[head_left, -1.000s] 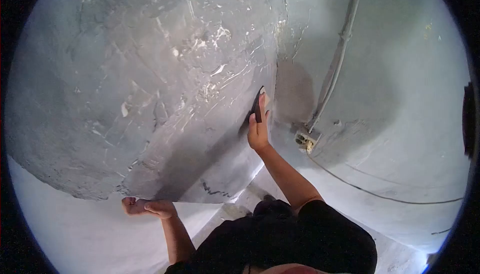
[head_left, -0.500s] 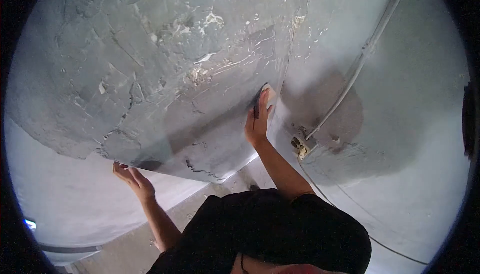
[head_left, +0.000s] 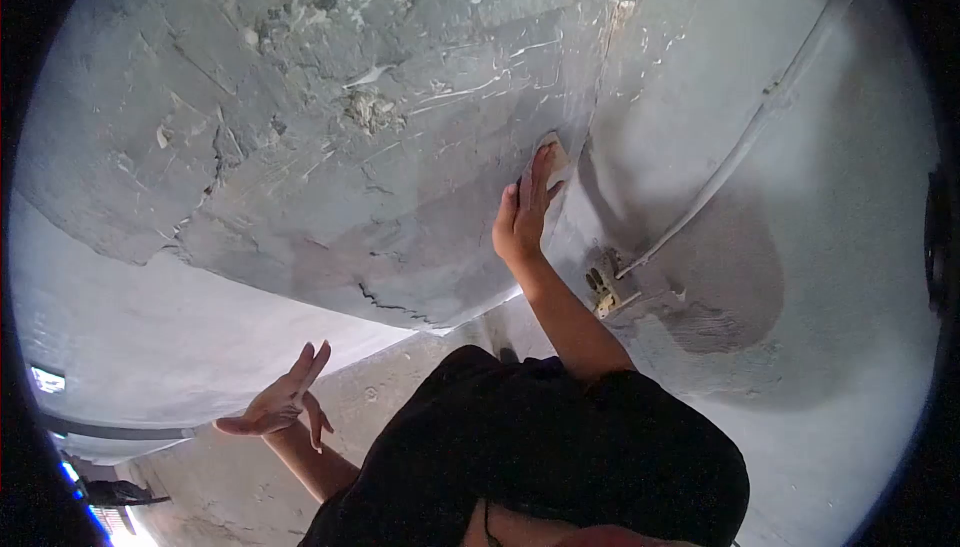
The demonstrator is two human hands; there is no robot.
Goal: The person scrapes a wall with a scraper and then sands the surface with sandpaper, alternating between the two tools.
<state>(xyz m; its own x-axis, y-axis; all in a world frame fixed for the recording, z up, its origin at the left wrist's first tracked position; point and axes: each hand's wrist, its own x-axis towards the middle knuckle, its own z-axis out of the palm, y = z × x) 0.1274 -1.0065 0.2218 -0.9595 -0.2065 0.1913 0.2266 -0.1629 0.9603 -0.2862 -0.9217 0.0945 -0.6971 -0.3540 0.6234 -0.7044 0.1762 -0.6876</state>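
My right hand [head_left: 522,212] holds a small flat pale block [head_left: 557,154] against the rough grey plastered surface [head_left: 430,197], close to the corner with the adjoining wall. The fingers lie along the block and hide much of it, so its exact kind cannot be made out. Cracks, chipped patches and raised white plaster marks cover the surface around it. Lower left, my left hand [head_left: 287,407] is held in the air, apart from the plaster, its fingers spread with nothing in them.
A pale conduit [head_left: 720,172] runs down the right wall to an electrical box [head_left: 606,292] with fittings in it. A damp-looking dark patch [head_left: 740,277] lies beside that box. Below is the dusty floor [head_left: 370,387]; a bright opening [head_left: 125,527] shows at bottom left.
My left hand has come off the plaster's lower edge, dropping and spreading its fingers. My right hand and the block stay near the corner, slightly higher in view. The view has shifted.
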